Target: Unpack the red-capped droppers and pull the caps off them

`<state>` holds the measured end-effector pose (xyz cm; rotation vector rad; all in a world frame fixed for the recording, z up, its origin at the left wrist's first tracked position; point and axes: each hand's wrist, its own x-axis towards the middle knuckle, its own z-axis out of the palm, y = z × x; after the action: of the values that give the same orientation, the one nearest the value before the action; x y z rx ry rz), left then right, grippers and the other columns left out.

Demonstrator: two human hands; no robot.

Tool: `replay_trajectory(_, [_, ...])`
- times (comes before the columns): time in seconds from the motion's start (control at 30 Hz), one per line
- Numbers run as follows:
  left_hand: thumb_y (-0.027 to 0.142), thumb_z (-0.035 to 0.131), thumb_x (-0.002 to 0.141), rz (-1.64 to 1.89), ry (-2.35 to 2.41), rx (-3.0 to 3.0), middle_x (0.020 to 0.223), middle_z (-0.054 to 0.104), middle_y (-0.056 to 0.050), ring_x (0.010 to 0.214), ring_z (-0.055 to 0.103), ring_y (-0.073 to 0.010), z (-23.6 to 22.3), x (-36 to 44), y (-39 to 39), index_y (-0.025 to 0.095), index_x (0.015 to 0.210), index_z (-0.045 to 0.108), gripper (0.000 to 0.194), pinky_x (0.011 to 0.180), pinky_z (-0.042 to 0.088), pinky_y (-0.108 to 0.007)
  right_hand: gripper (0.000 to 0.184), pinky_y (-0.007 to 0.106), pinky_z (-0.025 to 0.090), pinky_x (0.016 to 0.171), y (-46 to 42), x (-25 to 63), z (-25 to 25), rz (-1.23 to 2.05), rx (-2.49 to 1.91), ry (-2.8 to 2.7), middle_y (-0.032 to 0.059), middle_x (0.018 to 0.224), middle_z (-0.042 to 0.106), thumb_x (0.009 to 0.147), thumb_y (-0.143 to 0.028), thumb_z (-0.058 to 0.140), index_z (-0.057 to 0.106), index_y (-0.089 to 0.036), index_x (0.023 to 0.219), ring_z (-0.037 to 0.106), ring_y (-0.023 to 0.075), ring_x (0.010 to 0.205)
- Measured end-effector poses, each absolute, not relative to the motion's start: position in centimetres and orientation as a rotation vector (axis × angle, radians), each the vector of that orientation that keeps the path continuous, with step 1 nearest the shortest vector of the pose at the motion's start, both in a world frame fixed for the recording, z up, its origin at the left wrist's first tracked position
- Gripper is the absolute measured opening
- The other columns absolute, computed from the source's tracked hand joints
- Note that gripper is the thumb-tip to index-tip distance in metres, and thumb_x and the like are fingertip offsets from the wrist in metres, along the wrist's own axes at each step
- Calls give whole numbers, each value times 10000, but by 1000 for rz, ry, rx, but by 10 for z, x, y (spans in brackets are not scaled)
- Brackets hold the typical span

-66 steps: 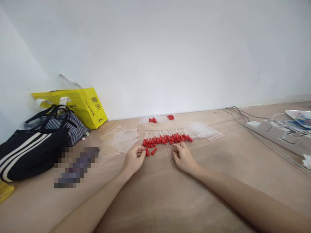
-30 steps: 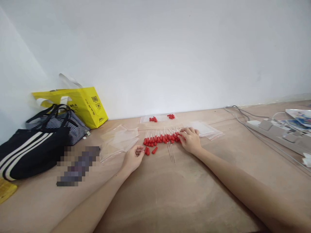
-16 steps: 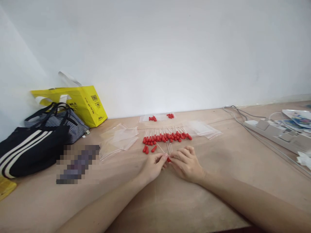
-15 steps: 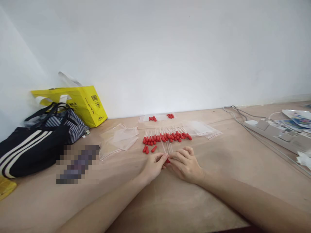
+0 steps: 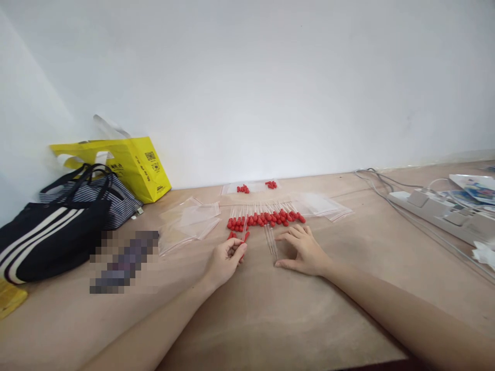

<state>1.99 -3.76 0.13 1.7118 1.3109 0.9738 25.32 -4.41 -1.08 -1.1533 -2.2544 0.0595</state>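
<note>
Closed around a dropper (image 5: pixel 244 230), my left hand (image 5: pixel 227 259) keeps its clear tube pointing away from me; its red bulb is mostly hidden by the fingers. Loose red rubber bulbs (image 5: pixel 232 235) lie just beyond that hand. My right hand (image 5: pixel 303 251) is open, thumb and fingers apart, beside several bare glass tubes (image 5: pixel 270 241) on the table. I cannot tell whether its fingertips touch the nearest tube. Behind both hands, a row of droppers with red bulbs (image 5: pixel 266 218) lies with the tubes toward the wall.
Clear zip bags (image 5: pixel 197 219) lie left of the dropper row, and more bags (image 5: pixel 320 205) lie to its right. Bagged droppers (image 5: pixel 251 188) rest near the wall. Bags (image 5: pixel 58 232) stand at the left; a power strip (image 5: pixel 436 216) with cables is at the right.
My hands have moved apart from the middle. The left hand has gone left with the dropper, and the right hand has let go and opened beside the bare tubes.
</note>
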Motion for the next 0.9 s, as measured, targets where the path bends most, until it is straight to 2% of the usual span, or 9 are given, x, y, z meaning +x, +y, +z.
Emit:
replay_trajectory(0.2, [379,515,731,962,1292,1889,679,599,-12,609,545,-126,-3,20,-39,161,762,593,234,548,439,-214,308,372,308,773,-34,255,-14,1,-1209,-2204,55,923,591,708,-408,583,545,-228,954,487,215,883])
replay_trajectory(0.4, [370,486,769,866,1298,2254,661,561,-11,546,485,-108,-3,16,-45,187,788,627,231,523,393,-219,277,367,342,775,-49,255,-14,-34,-1102,-2101,68,934,573,749,-286,518,519,-211,1017,500,209,878])
replay_trajectory(0.53, [314,447,809,763,1150,2525,742,584,-30,642,519,-120,-1,17,-52,196,831,631,220,608,413,-233,367,387,344,796,-63,250,-10,-78,-978,-2195,82,1026,554,754,-331,525,513,-228,1106,492,222,925])
replay_trajectory(0.73, [249,468,815,846,962,2874,753,598,-38,718,519,-146,-3,25,-56,209,851,635,176,667,415,-271,225,424,319,866,-69,240,-10,-67,-929,-2336,42,1036,588,779,-358,534,615,-284,975,482,215,981])
replay_trajectory(0.9, [232,495,804,920,901,2947,817,627,-43,798,542,-169,-4,29,-56,208,866,633,153,742,428,-323,197,444,300,915,-68,235,-13,-53,-897,-2328,17,973,629,807,-298,509,616,-309,971,501,198,971])
